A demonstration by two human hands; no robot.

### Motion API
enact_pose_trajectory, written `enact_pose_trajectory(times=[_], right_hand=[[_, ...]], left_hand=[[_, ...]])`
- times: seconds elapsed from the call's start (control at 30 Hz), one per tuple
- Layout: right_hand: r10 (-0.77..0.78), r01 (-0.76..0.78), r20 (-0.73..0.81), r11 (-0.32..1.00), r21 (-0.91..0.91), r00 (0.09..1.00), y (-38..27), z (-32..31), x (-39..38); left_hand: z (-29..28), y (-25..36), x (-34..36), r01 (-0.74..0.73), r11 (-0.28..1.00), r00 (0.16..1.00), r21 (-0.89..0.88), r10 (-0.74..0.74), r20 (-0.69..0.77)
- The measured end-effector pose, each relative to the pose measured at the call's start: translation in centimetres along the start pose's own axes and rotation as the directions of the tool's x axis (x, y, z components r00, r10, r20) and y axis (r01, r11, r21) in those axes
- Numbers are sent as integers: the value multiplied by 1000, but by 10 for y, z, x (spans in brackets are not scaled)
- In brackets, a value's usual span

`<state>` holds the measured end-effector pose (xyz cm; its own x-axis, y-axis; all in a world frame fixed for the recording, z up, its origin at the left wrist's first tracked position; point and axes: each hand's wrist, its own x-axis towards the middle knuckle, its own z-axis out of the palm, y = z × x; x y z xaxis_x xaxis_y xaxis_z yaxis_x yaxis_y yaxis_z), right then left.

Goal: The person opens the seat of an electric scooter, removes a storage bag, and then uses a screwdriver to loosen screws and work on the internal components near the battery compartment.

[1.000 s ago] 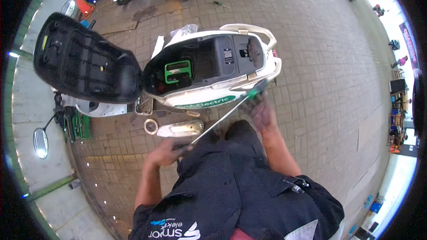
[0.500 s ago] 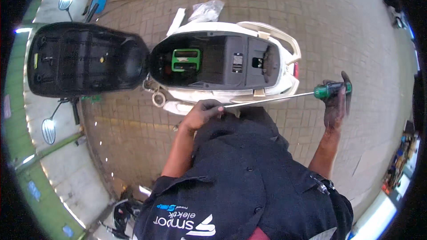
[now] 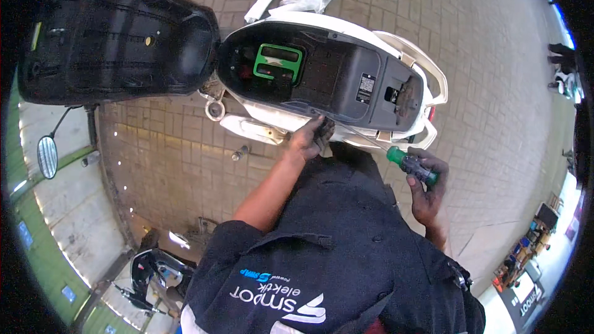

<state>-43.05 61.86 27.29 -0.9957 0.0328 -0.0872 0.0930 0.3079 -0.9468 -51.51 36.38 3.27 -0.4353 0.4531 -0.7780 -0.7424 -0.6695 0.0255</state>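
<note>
— Where's the screwdriver (image 3: 413,167)?
— My right hand (image 3: 428,188) is clamped round its green handle, beside the scooter's (image 3: 346,37) tail; the thin shaft runs up-left toward my other hand.
— And the left hand (image 3: 311,139)?
— Fingers curled against the near rim of the open under-seat compartment (image 3: 328,77); I can't tell whether it grips anything. The black seat (image 3: 117,31) stands flipped open to the left.

screwdriver (image 3: 413,166): green-black handle in my right hand (image 3: 427,188), four o'clock; thin shaft slanting up-left to the scooter (image 3: 346,37) rim.
</note>
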Motion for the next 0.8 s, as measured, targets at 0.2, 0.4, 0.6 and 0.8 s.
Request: enact_pose_trajectory(times=[0.2, 0.4, 0.6, 0.8], right_hand=[[19, -25, -55, 993, -116, 998, -21, 32, -10], [39, -57, -146, 991, -118, 989, -37, 55, -12], [66, -92, -172, 985, -147, 983, -47, 74, -21], [45, -111, -216, 946, -304, 975, -77, 90, -13]], left_hand=[[-7, 2, 8, 27, 1000, 1000, 4, -27, 1], [-11, 4, 8, -2, 1000, 999, -16, 3, 39], [-14, 10, 8, 47, 999, 997, -14, -46, 65], [-12, 14, 3, 53, 998, 994, -29, -50, 102]])
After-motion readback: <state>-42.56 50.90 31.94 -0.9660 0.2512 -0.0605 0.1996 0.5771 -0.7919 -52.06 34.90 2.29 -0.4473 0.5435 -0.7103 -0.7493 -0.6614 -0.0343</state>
